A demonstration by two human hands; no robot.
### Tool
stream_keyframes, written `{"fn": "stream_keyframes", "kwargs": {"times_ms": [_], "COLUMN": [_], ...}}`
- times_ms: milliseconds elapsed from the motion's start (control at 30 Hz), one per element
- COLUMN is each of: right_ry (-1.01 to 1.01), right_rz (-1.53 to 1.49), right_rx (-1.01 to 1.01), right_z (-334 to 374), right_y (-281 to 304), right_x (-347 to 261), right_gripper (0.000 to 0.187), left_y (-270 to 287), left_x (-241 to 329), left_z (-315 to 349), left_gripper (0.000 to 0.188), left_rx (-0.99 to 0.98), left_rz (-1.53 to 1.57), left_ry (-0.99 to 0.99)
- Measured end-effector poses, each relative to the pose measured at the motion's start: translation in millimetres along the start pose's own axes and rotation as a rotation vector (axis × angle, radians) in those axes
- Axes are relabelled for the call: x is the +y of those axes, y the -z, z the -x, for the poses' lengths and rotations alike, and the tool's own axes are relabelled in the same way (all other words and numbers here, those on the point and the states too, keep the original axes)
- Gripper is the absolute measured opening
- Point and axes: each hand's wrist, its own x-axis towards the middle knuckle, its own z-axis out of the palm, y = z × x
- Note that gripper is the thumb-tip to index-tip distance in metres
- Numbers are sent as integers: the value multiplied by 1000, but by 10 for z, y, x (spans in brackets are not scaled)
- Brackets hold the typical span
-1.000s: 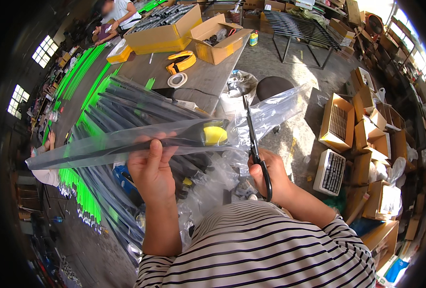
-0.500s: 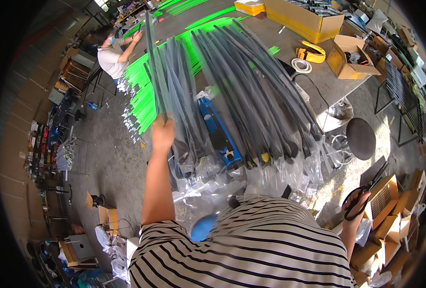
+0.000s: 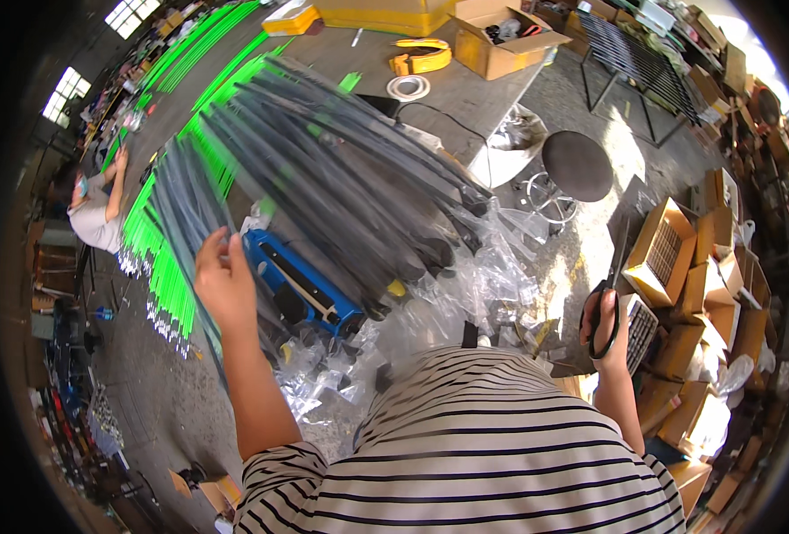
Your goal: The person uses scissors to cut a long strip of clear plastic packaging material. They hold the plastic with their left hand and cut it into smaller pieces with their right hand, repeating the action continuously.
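My left hand is raised with its fingers apart at the near end of a stack of dark rods in clear sleeves; nothing shows clearly in its grip. Just to its right lies a blue sealing machine. My right hand hangs low at my right side, shut on black scissors whose blades point up. A larger heap of sleeved dark rods covers the table ahead.
Bright green rods lie along the table's left. Loose clear plastic bags pile at the table's near end. A round stool, stacked cardboard boxes, a tape roll and another person at far left.
My left hand has come down from holding one sleeved rod upright to the left stack, and the rod is out of it. My right hand with the scissors stays low at my side.
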Motion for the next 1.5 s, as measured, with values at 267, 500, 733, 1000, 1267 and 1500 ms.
{"fn": "stream_keyframes", "kwargs": {"times_ms": [267, 500, 733, 1000, 1267, 1500], "right_ry": [-79, -193, -240, -188, -68, -4], "right_rz": [-50, -37, -80, -47, -134, -122], "right_rx": [90, 271, 310, 228, 136, 21], "right_z": [366, 758, 845, 697, 427, 314], "right_y": [309, 617, 684, 678, 508, 485], "right_x": [125, 395, 407, 326, 169, 127], "right_gripper": [52, 50, 45, 50, 47, 48], "left_y": [-2406, -3153, -3646, -2968, -2189, -1657], "left_x": [947, 1305, 829, 1185, 1337, 1608], "left_z": [524, 494, 493, 373, 243, 405], "left_gripper": [26, 28, 25, 16, 9, 22], "left_rx": [-1022, -880, -836, -1150, -1267, -1233], "left_rz": [623, 151, 35, 1222, 1418, 1966], "left_ry": [427, 506, 399, 1059, 987, 571]}}
